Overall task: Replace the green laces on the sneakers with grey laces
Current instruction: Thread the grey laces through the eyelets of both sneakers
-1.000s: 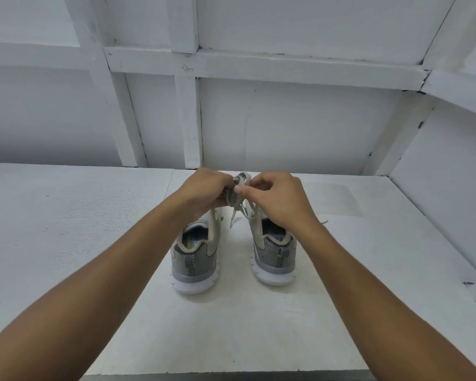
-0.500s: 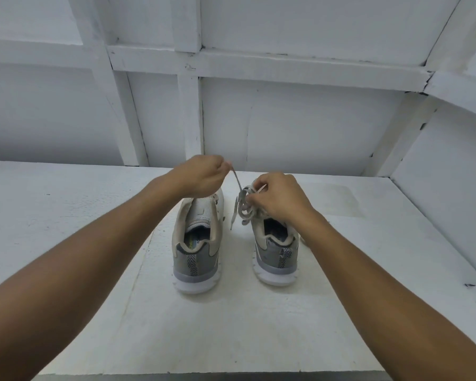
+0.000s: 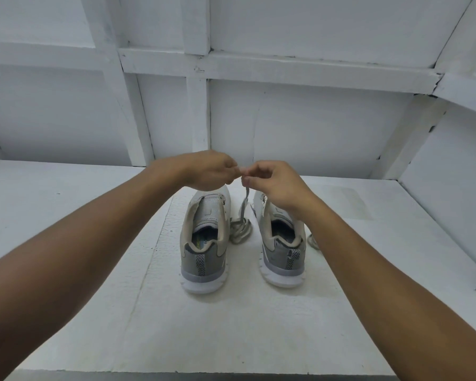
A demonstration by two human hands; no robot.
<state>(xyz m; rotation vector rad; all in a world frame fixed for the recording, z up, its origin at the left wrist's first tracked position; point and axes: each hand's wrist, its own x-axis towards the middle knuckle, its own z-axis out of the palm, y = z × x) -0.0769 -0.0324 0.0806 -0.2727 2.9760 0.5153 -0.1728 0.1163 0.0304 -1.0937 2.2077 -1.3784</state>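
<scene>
Left hand [image 3: 210, 171]: raised above the shoes, fingers curled, thumb and forefinger pressed together at the top end of the grey lace [image 3: 244, 205]; the tip itself is too small to see, so it probably pinches it.
Right hand [image 3: 276, 185]: fingers curled, thumb and forefinger pinching the same lace just below the left fingertips, which it touches.
Grey lace: hangs from the pinch down between the shoes, ending in a loose heap on the table [image 3: 231, 325].
Left sneaker [image 3: 204, 243]: upright, heel toward the camera, no lace visible.
Right sneaker [image 3: 283, 251]: beside it, apart, heel toward the camera.
Second lace [image 3: 313, 241]: lies on the table against the right sneaker's outer side, partly hidden by the forearm.
</scene>
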